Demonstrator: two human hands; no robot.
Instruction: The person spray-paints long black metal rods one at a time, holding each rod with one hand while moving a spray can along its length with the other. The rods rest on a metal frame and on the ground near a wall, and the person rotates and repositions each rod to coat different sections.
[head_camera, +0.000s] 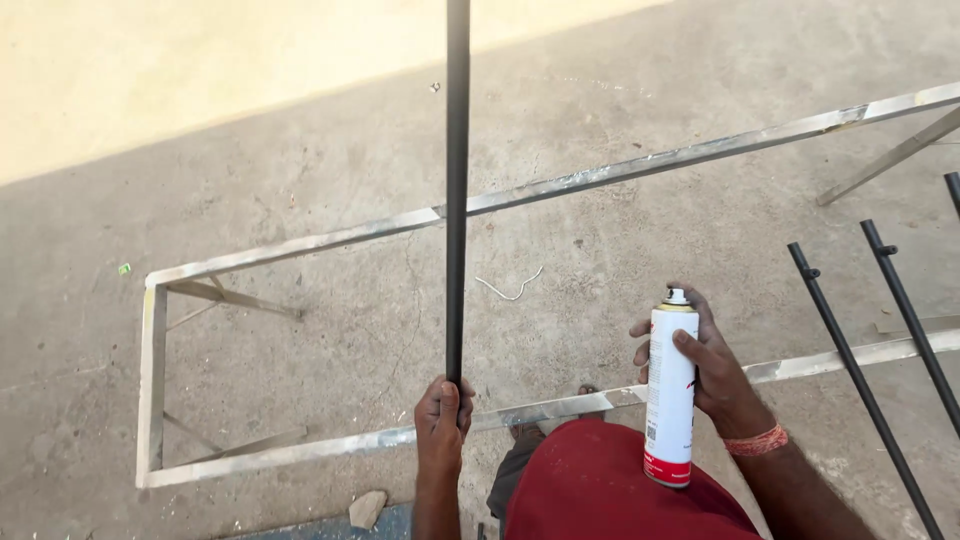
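Two hands are closed on things: the left hand (441, 412) grips the low end of a long black rod (457, 190) rising over the metal frame (300, 243), the right hand (700, 355) clasps a white spray can (671, 395). Keeping the rod steady and the nozzle facing it would likely coat evenly. More black rods (860, 375) lie right.

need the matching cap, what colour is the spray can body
White, with a red band at the bottom: spray can, head view.

A grey concrete floor (300, 330) lies mostly in shade, with a sunlit band (180, 70) at the upper left. A bare metal frame (150, 370) stands on it, and a small stone (366, 508) lies near the lower edge
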